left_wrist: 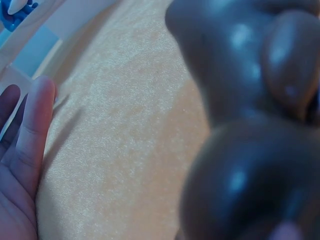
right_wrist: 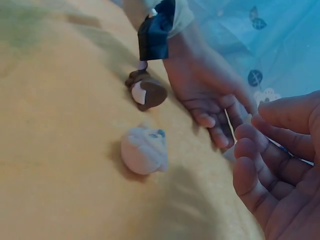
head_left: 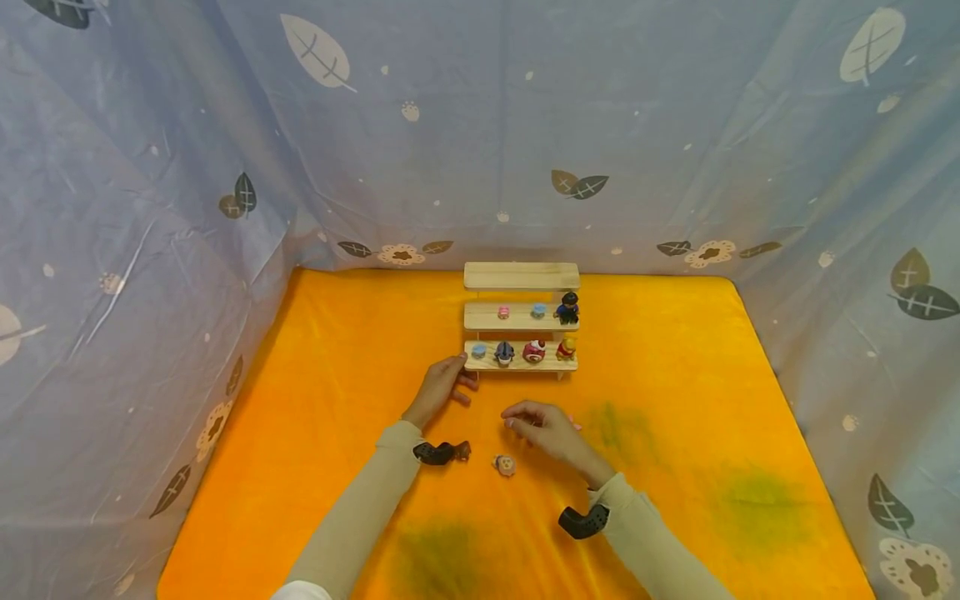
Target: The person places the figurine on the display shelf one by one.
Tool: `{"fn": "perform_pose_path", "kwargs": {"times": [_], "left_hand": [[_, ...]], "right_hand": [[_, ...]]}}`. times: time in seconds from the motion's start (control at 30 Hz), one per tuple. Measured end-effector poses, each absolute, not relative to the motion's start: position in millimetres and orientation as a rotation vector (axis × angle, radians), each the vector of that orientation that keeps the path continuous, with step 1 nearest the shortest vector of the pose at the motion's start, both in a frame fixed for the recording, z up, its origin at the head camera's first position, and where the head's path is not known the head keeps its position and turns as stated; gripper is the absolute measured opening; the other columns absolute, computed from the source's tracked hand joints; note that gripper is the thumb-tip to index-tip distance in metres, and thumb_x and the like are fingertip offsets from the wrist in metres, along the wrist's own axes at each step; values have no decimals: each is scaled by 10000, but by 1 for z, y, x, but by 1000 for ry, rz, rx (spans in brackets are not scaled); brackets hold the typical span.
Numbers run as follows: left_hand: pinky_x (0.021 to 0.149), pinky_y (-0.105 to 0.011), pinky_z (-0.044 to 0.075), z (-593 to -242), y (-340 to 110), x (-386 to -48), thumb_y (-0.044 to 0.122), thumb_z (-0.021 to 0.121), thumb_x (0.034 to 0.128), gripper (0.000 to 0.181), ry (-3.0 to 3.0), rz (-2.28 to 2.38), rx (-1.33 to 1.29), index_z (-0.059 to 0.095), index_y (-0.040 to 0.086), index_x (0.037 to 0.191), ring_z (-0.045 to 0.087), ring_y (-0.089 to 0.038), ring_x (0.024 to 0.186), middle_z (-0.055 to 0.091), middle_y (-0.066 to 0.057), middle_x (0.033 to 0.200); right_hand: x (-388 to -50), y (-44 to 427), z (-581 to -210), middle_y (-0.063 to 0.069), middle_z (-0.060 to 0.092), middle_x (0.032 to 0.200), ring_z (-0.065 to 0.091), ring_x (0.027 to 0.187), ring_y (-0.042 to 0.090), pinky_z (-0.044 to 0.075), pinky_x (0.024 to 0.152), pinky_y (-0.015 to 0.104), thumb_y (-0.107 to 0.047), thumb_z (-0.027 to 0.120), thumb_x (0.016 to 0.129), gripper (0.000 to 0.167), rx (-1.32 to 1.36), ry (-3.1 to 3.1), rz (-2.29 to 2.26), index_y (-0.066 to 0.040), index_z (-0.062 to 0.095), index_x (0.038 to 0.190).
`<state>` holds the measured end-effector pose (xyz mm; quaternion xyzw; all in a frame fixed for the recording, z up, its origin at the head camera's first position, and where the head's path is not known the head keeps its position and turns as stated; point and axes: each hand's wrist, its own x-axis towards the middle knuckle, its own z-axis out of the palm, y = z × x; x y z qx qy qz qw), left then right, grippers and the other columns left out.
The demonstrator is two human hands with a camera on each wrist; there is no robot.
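A three-step wooden display shelf [head_left: 521, 276] stands on the orange cloth. My left hand [head_left: 438, 387] is at the left end of its lowest step, fingertips at the edge and the other fingers loosely extended. Just in front of the shelf hovers my right hand [head_left: 551, 433], its fingers loosely bent and nothing visible between them. A brown toy figure [head_left: 462, 451] lies beside my left wrist; it looms large in the left wrist view [left_wrist: 240, 75]. Between my forearms lies a small beige toy figure [head_left: 504, 465]. A pink piece [head_left: 574, 423] is mostly hidden behind my right hand.
Along the lowest step are a light-blue piece [head_left: 479, 352], a grey figure [head_left: 504, 353], a red-and-white figure [head_left: 534, 351] and a yellow-and-red bear [head_left: 566, 348]. The middle step holds a pink piece [head_left: 503, 312], a blue piece [head_left: 538, 310] and a dark-capped figure [head_left: 567, 308]. Patterned curtains surround the cloth.
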<state>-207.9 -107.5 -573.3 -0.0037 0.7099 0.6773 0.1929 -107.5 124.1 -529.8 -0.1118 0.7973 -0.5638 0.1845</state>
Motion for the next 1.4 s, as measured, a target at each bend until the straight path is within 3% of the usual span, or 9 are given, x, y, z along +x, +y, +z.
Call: {"fn": "perform_pose_path", "kwargs": {"times": [0.17,0.4,0.7,1.03,1.27,1.4], "left_hand": [[638,-340,643,-573,-108,-208,517,463,1058,606,1988,1893,-20,663,-53,1115,704,-170,686,706,-221,1018],[707,-417,652,-568,-110,-208,490,454,1068,617,1957,1882,-19,643,-87,1178,729,-378,766,682,-301,1124],[631,-336,641,-573,-108,-208,504,464,1062,577,1986,1889,-14,667,-34,1108,697,-163,649,711,-198,1015],[676,-396,651,-573,-108,-208,533,476,1048,624,1991,1890,-22,661,-57,1134,715,-219,698,700,-264,1065],[640,-337,643,-573,-108,-208,514,471,1056,575,1997,1884,-14,670,-24,1103,689,-142,635,716,-180,993],[639,-337,642,-574,-108,-208,528,471,1052,582,2001,1888,-5,670,-18,1089,686,-151,599,719,-160,971]], "right_hand": [[-104,124,-535,232,683,1016,608,774,332,546,609,336,-251,578,1050,320,-277,2247,-1550,-20,674,1250],[-99,122,-541,124,700,1034,624,868,158,526,714,224,-156,600,1031,246,-376,2264,-1425,-29,674,1228],[-97,123,-551,49,678,1027,597,853,101,524,746,240,-231,631,1021,276,-463,2225,-1290,-59,673,1233],[-91,117,-544,27,618,949,512,771,97,466,686,230,-219,711,966,265,-541,2268,-1175,-55,691,1174],[-88,116,-543,-6,626,963,526,763,101,463,675,232,-270,705,972,210,-513,2284,-1134,-111,696,1109],[-88,115,-546,17,655,968,563,775,105,489,680,235,-246,686,987,195,-475,2275,-1185,-93,681,1107]]}}
